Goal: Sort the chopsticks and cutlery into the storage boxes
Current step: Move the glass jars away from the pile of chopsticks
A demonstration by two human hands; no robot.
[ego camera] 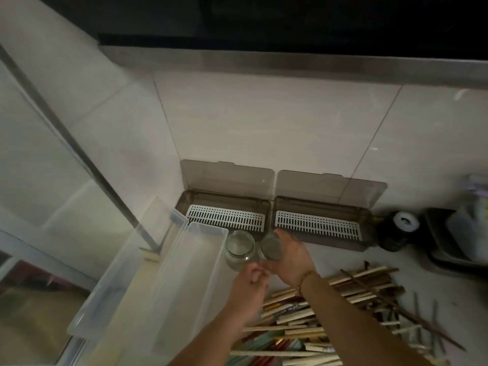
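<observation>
- Here, both hands are working at two glass jars on the desk, not yet at the chopsticks (330,310), which are lying in a loose heap at the near right, partly under the forearms.
- The right hand (287,257) is curling around the right jar (270,247), gripping its side; the left hand (248,289) is reaching toward the left jar (240,250), fingers bent, but whether it is gripping the glass I cannot tell.
- Two brown storage boxes (317,223) are sitting open against the wall, lids up, white slotted trays showing, nothing visible in them.
- Two clear bins (184,273) are crowding the left jar.
- Risks, as I judge them: the jars are standing touching or nearly so, so shifting one is likely knocking the other; glass on a hard desk is chipping or tipping easily.
- Forearms are hovering over the heap, so a careless pull back is scattering sticks off the near edge.
- Dim light is making a misjudged grip more likely.
</observation>
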